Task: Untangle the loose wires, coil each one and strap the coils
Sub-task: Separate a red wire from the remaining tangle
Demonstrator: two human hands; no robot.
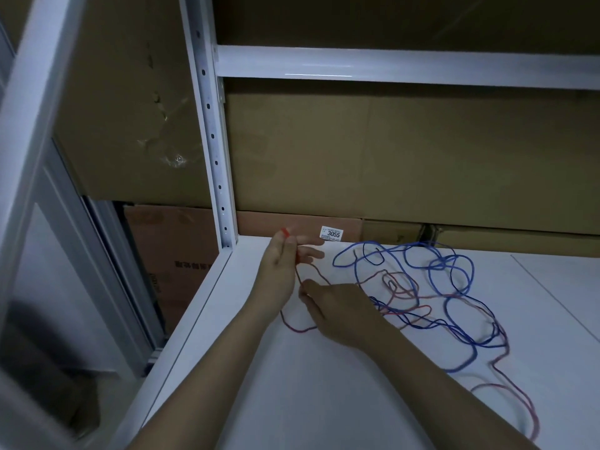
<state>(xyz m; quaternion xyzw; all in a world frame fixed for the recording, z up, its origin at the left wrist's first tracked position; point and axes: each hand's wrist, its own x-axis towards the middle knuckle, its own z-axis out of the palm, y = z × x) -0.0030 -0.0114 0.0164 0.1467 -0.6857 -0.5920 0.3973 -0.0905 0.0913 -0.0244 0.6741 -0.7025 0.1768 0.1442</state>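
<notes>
My left hand (pixel 282 258) is raised at the far left corner of the white surface (pixel 324 384), its fingers pinching the end of the red wire (pixel 297 329), whose tip shows above my fingertips. Just right and nearer, my right hand (pixel 337 311) pinches the same red wire lower down. Further right, the blue wire (pixel 451 271) lies looped and tangled with the red across the surface.
</notes>
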